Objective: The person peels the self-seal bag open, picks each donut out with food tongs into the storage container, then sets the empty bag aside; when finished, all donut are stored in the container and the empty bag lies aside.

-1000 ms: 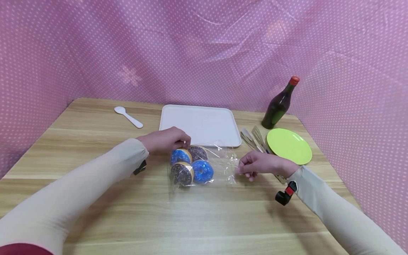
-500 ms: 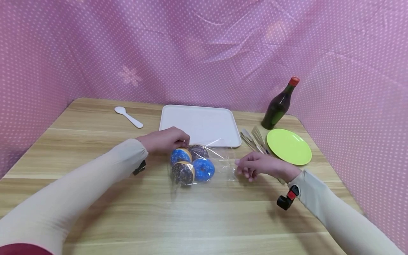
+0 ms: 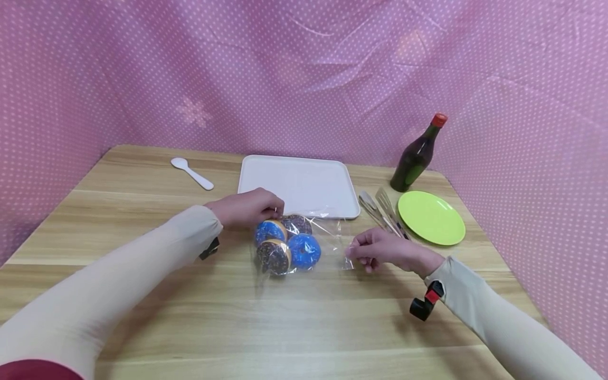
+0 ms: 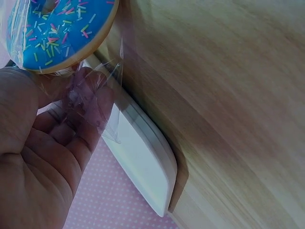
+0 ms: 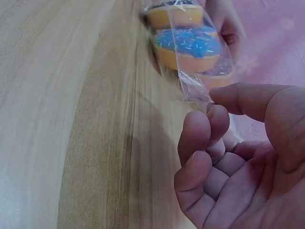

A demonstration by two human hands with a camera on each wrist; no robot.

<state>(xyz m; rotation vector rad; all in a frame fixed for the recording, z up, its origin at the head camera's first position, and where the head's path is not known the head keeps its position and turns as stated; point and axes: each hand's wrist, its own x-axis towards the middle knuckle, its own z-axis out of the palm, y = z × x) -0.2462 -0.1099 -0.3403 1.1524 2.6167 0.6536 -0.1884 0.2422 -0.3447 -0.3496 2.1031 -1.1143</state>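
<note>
A clear plastic bag (image 3: 332, 244) lies across the middle of the table, holding several doughnuts with blue or dark brown icing. My left hand (image 3: 248, 207) pinches the bag's far left corner, right beside a blue doughnut (image 3: 269, 232). In the left wrist view, crumpled film (image 4: 93, 98) sits between thumb and fingers, under a blue doughnut (image 4: 64, 33) with coloured sprinkles. At the bag's right end, my right hand (image 3: 383, 250) holds the edge between thumb and forefinger. The right wrist view has the bag's folded edge (image 5: 193, 88) at those fingertips, the other fingers curled loosely.
A white tray (image 3: 299, 184) lies just behind the bag. Beyond the right hand are metal kitchen utensils (image 3: 375, 210), a lime-green plate (image 3: 431, 217) and a dark bottle (image 3: 414, 158) with a red cap. A white spoon (image 3: 192, 173) lies at the back left.
The right hand has shifted a little leftward onto the bag's edge, its thumb and forefinger closer together. The doughnuts have slid slightly to the right. The left hand stays in place.
</note>
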